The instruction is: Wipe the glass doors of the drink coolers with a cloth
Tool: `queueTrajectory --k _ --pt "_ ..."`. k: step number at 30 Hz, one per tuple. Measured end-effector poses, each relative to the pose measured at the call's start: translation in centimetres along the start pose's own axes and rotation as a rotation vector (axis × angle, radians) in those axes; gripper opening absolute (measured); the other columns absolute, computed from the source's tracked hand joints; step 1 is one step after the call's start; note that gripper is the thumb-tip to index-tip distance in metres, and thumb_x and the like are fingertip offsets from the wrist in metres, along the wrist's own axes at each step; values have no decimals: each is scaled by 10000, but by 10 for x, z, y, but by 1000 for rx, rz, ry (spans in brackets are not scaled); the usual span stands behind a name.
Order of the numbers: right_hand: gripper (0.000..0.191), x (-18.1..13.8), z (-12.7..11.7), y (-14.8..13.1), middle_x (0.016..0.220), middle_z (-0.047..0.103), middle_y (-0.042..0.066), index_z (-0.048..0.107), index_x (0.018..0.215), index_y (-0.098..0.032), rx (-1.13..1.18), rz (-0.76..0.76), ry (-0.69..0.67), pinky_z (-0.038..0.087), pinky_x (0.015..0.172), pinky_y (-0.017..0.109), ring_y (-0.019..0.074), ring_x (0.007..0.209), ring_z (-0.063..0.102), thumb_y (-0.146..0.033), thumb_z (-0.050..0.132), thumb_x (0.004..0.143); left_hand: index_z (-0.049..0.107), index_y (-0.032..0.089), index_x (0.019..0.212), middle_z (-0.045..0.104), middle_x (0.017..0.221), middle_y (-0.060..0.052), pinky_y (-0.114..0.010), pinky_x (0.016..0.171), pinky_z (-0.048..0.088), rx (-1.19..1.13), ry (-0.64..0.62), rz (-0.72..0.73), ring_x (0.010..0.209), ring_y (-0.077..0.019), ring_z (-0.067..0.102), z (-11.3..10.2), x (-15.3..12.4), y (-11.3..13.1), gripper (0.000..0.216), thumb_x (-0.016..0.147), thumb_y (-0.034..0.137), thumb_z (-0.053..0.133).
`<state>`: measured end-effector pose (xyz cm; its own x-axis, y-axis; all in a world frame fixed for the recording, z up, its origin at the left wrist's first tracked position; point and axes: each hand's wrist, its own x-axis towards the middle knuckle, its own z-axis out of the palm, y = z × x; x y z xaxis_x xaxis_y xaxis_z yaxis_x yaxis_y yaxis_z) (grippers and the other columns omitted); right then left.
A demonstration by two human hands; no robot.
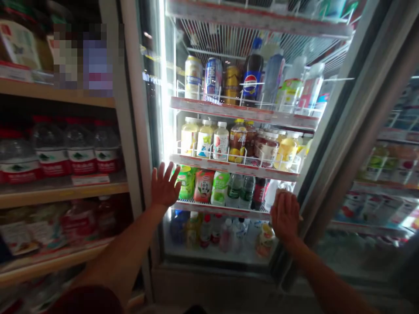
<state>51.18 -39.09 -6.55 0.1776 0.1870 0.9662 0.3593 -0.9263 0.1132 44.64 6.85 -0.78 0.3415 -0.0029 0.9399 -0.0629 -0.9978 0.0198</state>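
Note:
I face an open drinks fridge [149,144] with lit wire shelves. My left hand [164,185] is raised at the fridge's left edge with fingers spread, holding nothing, close to green juice bottles [186,182]. My right hand [285,214] rests against the edge of the open glass door [340,144], fingers curled on it, beside water bottles [242,192] on the lower shelf. Above stand cans [213,78], a Pepsi bottle [252,80] and tea and juice bottles [221,140].
To the left, wooden shelves [65,192] carry red-labelled water bottles [78,150] and packaged goods. On the right a second fridge [386,174] shows more bottles behind glass. The fridge's bottom shelf holds several small bottles [216,231].

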Motion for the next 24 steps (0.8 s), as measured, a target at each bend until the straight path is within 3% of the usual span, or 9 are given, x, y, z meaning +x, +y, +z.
queueTrajectory --k 3,6,8,12,14,18,20,22,24 --pt "712 70 -4 8 1630 310 203 82 1631 -204 15 104 89 301 1156 695 397 1526 234 -334 413 1014 416 286 1511 380 1604 -78 -566 1262 60 20 19 33 1566 -268 105 1 -1 -1 541 989 429 397" --pt "681 127 -7 -1 1674 190 190 66 1629 -177 48 222 124 235 1191 674 367 1555 133 -354 345 1033 406 295 1518 378 1606 -70 -553 1271 42 31 8 32 1570 -239 60 1 -1 -1 541 990 410 401" --pt "691 126 -8 -20 1679 178 176 58 1629 -181 68 146 125 231 1206 634 347 1564 98 -335 372 1032 426 287 1507 376 1608 -64 -547 1275 21 16 0 28 1571 -235 42 0 -1 0 532 993 419 388" --pt "692 88 -9 -61 1596 424 67 215 1610 -267 138 -463 -34 224 1241 437 245 1543 238 -219 513 988 467 253 1481 387 1602 -65 -525 1281 16 8 5 41 1570 -238 50 0 -2 1 518 997 420 390" --pt "664 95 -9 -76 1547 499 19 285 1588 -294 165 -622 -100 189 1247 388 209 1518 304 -194 530 979 480 245 1472 405 1591 -67 -528 1278 37 28 33 61 1569 -247 69 1 -2 1 508 1001 412 387" --pt "639 160 -7 -109 1615 389 53 236 1605 -251 161 -354 -34 161 1244 461 260 1550 211 -256 474 1012 473 242 1483 401 1593 -61 -523 1278 56 68 93 109 1567 -257 75 2 -2 1 497 1011 381 400" --pt "637 178 -3 -133 1642 333 60 214 1612 -229 164 -265 -4 156 1243 479 278 1563 152 -268 444 1020 455 246 1499 383 1603 -55 -504 1282 52 87 106 124 1568 -252 65 2 -1 1 505 1011 371 416" --pt "631 175 1 -158 1644 333 36 218 1611 -224 183 -350 -23 137 1251 455 265 1566 134 -266 437 1021 439 257 1512 386 1601 -51 -495 1284 51 93 129 141 1568 -244 63 2 -1 1 514 1010 366 424" --pt "623 165 5 -179 1636 351 -7 232 1607 -238 214 -544 -68 105 1261 411 227 1560 162 -246 436 1018 409 276 1531 398 1593 -47 -493 1286 53 91 148 149 1566 -234 71 2 -2 1 530 1007 357 432"
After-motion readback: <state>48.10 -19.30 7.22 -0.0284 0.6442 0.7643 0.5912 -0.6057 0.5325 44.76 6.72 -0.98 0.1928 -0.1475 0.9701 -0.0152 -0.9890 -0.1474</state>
